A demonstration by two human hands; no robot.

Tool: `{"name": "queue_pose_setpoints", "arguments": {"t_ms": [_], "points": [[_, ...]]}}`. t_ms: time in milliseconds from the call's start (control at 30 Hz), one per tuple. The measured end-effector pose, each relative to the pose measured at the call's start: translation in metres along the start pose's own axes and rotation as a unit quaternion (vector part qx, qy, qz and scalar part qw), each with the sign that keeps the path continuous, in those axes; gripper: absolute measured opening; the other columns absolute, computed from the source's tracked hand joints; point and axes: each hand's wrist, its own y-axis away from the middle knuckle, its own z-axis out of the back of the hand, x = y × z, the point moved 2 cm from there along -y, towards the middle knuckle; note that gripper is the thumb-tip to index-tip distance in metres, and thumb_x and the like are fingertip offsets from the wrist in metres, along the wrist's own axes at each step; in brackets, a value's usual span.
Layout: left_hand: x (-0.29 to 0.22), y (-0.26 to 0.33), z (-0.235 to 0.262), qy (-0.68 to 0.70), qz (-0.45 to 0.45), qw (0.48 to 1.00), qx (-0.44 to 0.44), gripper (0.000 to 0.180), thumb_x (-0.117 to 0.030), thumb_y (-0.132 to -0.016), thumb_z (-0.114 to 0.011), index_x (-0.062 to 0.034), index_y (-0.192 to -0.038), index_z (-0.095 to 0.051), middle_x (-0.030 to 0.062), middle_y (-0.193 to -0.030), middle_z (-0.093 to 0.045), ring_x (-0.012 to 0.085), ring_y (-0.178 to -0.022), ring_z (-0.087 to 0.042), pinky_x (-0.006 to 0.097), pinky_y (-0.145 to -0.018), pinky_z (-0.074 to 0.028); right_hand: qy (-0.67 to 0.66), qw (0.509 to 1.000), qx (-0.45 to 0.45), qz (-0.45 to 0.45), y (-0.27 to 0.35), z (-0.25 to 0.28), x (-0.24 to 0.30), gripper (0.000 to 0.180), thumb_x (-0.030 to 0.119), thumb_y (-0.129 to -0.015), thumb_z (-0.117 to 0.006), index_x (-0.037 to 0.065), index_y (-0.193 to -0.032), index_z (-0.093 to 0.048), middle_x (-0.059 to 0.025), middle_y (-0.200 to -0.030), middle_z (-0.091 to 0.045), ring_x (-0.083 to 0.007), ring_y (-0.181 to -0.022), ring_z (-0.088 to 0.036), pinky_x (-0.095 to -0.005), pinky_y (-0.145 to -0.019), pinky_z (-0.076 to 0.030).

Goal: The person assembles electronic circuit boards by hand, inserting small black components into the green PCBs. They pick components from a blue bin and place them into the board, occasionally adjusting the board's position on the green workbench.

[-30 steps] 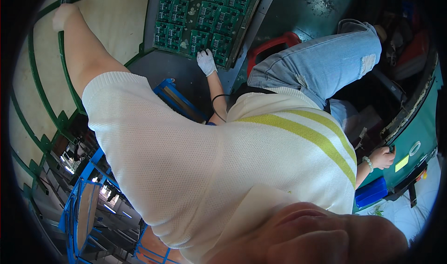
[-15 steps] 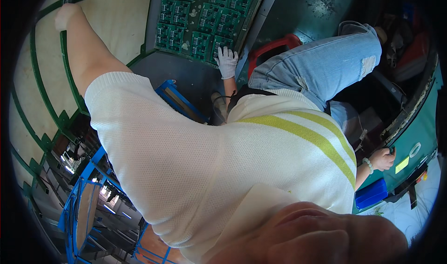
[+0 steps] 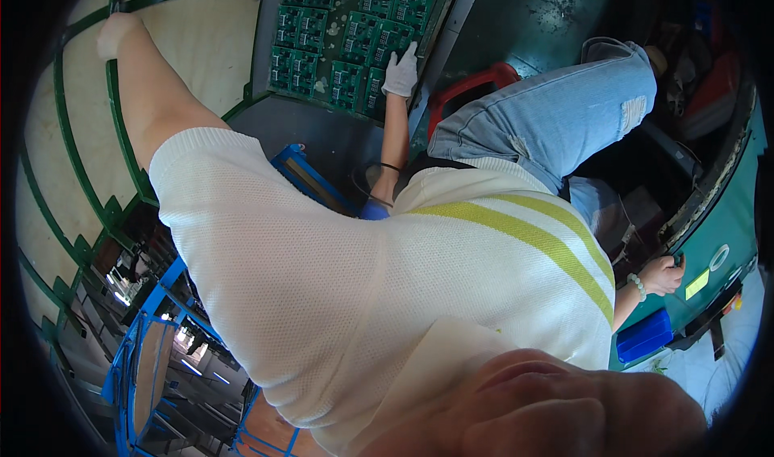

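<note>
My left arm reaches to the far left, where my left hand lies over a bar of a green metal frame. Its fingers are hidden. At the right, my right hand, with a pale bead bracelet at the wrist, rests by the edge of a green table. Its fingers are curled, with a small dark thing at their tips that I cannot make out. Beside it on the table lie a yellow label, a white ring and a blue box.
A co-worker's white-gloved hand is over a panel of green circuit boards at the top. A red stool stands near my jeans. Blue metal frames are below the panel, with pale boards in the green frame.
The co-worker's gloved hand has moved up and slightly right along the circuit boards' edge, bringing more forearm and a blue sleeve into view. My own hands have hardly moved.
</note>
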Motion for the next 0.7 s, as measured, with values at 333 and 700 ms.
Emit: {"name": "queue_pose_setpoints", "arguments": {"t_ms": [333, 700], "points": [[0.0, 0.0, 0.002, 0.006, 0.015, 1.0, 0.007, 0.031, -0.027, -0.091, -0.051, -0.0172, -0.115, -0.07, 0.0062, -0.121, -0.066, 0.0247, -0.114, -0.061, 0.039, -0.087, -0.051, -0.003, 1.0, -0.025, 0.006, 0.002, -0.004, -0.004, 0.036, 0.031, -0.086, -0.045, 0.027, -0.117, -0.064, -0.0092, -0.118, -0.056, -0.0334, -0.109, -0.049, -0.0531, -0.088, -0.039], [-0.003, 0.003, 0.005, 0.013, 0.015, 1.0, -0.003, 0.032, -0.028, -0.092, -0.05, -0.0165, -0.114, -0.07, 0.0074, -0.121, -0.065, 0.0258, -0.113, -0.062, 0.039, -0.087, -0.05, 0.013, 0.999, -0.032, 0.026, 0.002, -0.005, -0.006, 0.035, 0.03, -0.086, -0.046, 0.026, -0.115, -0.065, -0.0075, -0.116, -0.058, -0.0314, -0.107, -0.05, -0.0515, -0.085, -0.042]]}}
